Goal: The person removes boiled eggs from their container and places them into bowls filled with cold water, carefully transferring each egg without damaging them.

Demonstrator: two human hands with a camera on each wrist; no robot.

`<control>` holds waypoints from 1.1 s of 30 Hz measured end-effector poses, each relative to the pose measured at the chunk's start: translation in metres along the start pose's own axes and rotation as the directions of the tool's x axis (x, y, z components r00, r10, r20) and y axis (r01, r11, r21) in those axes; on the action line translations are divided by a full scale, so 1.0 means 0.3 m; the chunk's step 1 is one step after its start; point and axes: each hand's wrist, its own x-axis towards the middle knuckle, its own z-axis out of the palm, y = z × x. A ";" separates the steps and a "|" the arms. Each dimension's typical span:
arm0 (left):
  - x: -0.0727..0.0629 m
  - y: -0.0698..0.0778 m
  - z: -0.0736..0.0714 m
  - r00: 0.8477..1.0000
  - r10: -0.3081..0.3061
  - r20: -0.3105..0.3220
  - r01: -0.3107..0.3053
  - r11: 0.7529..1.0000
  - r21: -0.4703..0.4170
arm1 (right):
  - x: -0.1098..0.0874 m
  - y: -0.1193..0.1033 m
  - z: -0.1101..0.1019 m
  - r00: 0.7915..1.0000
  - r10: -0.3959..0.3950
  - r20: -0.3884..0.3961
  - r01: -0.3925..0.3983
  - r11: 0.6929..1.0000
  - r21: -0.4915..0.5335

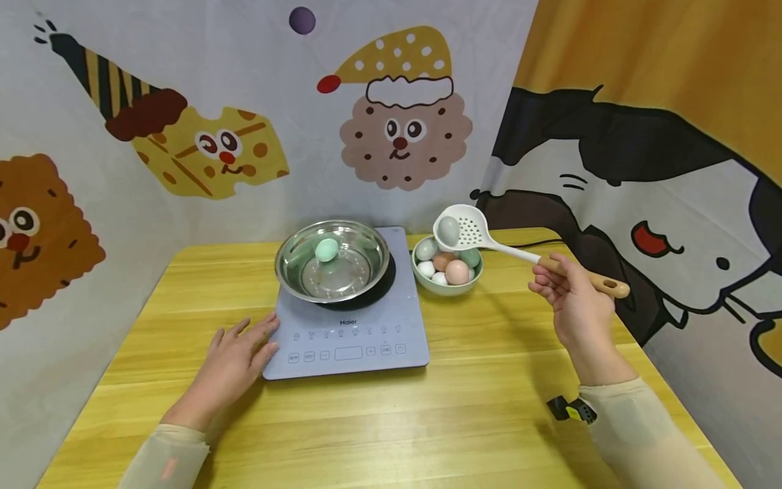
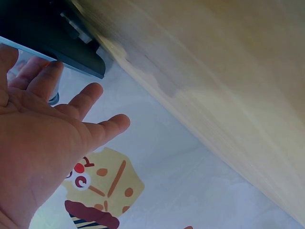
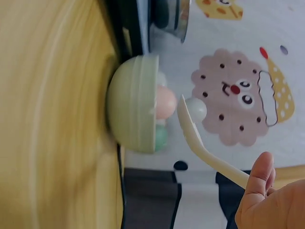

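Note:
My right hand point(image 1: 577, 305) grips the wooden handle of a white slotted spoon point(image 1: 479, 231). A pale grey-green egg point(image 1: 449, 231) rests in the spoon's head, above a green bowl point(image 1: 448, 288). In the right wrist view the spoon point(image 3: 209, 157) carries the egg point(image 3: 196, 110) just clear of the bowl point(image 3: 131, 105). Several white, brown, pinkish and green eggs fill the bowl. At the left edge of the induction cooker point(image 1: 348, 346), my left hand point(image 1: 235, 356) touches with its fingers relaxed. A steel pan point(image 1: 287, 272) on the cooker holds one mint-green egg point(image 1: 326, 250).
The cooker stands on a wooden table point(image 1: 476, 401); the bowl is right beside it. A black cable point(image 1: 531, 243) runs along the table's back edge. Behind hangs a curtain point(image 1: 244, 54) printed with cartoon figures.

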 end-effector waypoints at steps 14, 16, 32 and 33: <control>-0.002 -0.003 0.004 1.000 0.004 -0.007 -0.004 1.000 -0.004 | 0.002 0.021 -0.058 0.998 -0.065 -0.024 0.063 0.994 -0.085; -0.002 -0.002 0.003 1.000 0.003 -0.004 -0.003 1.000 -0.004 | -0.001 0.023 -0.053 0.995 -0.101 -0.023 0.099 0.990 -0.097; -0.001 0.000 0.001 1.000 0.003 -0.002 -0.003 1.000 -0.009 | -0.044 0.028 -0.024 0.948 -0.314 0.051 0.316 0.911 -0.265; -0.002 0.000 0.001 1.000 0.002 -0.001 -0.002 1.000 -0.010 | -0.046 0.028 -0.024 0.947 -0.316 0.055 0.319 0.910 -0.266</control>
